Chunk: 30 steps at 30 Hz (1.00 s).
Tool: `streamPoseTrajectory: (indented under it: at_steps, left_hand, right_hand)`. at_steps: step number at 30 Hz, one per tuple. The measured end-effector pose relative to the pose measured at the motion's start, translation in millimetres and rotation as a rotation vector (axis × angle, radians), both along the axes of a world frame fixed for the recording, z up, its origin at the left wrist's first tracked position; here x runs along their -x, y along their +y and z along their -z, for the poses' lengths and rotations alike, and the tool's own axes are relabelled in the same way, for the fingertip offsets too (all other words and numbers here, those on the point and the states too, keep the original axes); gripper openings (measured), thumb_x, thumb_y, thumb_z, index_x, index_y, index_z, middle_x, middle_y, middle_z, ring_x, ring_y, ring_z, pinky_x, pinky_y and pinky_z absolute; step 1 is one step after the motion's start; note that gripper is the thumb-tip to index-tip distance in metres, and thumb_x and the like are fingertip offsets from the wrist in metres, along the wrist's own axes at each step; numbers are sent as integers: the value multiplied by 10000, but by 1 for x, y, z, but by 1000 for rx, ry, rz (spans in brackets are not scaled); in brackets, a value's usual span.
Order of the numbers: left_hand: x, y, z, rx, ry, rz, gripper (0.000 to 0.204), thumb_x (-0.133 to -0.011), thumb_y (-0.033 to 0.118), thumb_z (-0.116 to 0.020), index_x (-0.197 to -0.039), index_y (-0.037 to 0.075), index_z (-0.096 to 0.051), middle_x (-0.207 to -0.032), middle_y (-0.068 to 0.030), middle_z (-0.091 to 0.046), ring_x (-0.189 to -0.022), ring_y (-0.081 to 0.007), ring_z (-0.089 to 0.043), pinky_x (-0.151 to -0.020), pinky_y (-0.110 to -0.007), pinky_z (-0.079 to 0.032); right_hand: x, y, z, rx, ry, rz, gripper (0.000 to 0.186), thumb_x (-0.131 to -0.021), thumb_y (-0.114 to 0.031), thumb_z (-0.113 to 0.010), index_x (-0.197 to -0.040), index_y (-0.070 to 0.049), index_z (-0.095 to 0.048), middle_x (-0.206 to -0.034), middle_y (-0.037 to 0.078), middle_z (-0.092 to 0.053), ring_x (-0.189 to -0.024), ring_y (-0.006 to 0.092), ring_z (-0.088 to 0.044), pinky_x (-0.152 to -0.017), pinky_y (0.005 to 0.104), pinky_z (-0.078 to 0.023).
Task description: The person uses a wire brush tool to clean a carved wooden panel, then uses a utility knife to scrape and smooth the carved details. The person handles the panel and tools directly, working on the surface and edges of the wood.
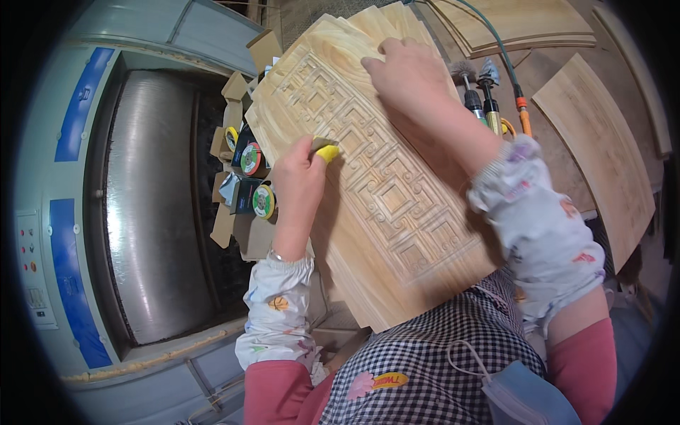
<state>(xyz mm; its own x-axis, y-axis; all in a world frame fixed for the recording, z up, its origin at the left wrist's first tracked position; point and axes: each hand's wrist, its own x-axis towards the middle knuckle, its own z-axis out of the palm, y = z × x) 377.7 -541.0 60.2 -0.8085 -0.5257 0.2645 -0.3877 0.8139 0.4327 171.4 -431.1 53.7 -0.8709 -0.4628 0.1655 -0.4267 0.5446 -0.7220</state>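
Note:
A light wooden panel [397,202] with a carved lattice pattern lies slanted before me, its near end against my checked apron. My left hand [299,177] is closed over the panel's left side, pinching a small brownish folded piece [321,141] that looks like sandpaper. Bright yellow shows at the fingertips, and I cannot tell whether it is a finger wrap or part of the piece. My right hand [414,74] lies on the plain wood at the far right, fingers apart, holding nothing visible. More board edges [375,21] show beneath the panel's far end.
Open cardboard boxes [230,134] with round abrasive discs [263,201] stand on the left, beside a machine with a metal drum [152,205]. Rotary tools [489,99] and a green hose [496,39] lie at the far right. Other wooden boards [602,156] rest on the right.

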Motion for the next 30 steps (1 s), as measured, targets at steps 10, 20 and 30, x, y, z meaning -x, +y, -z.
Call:
streamPoseTrajectory:
  at_steps: [10,20,30]
  left_hand:
    - [27,-10,17,465,-59,225,141,-784,-28,-655,-851,23,-542,-793,-165,-588,-740,-403,-610,-624,-486,-486]
    - [26,-19,21,517,-9,410,188,-720,-62,-644,-858,29,-554,-791,-153,-534,-739,-372,-583,-633,-459,-492]
    - [27,-17,14,428,-83,331,184,-753,-6,-693,-832,49,-537,-797,-125,-577,-754,-347,-620,-649,-454,-532]
  right_hand:
    - [-1,-46,51,-203,217,182,599,-874,-489,-762,-1219,-14,-645,-1174,119,-661,-1146,289,-592,-938,445,-466]
    - [2,-47,59,-160,299,227,569,-833,-492,-800,-1153,-38,-677,-1112,104,-679,-1102,291,-606,-903,437,-485]
    - [4,-40,51,-191,198,155,594,-872,-482,-777,-1229,-18,-674,-1201,108,-663,-1173,285,-579,-972,432,-451]
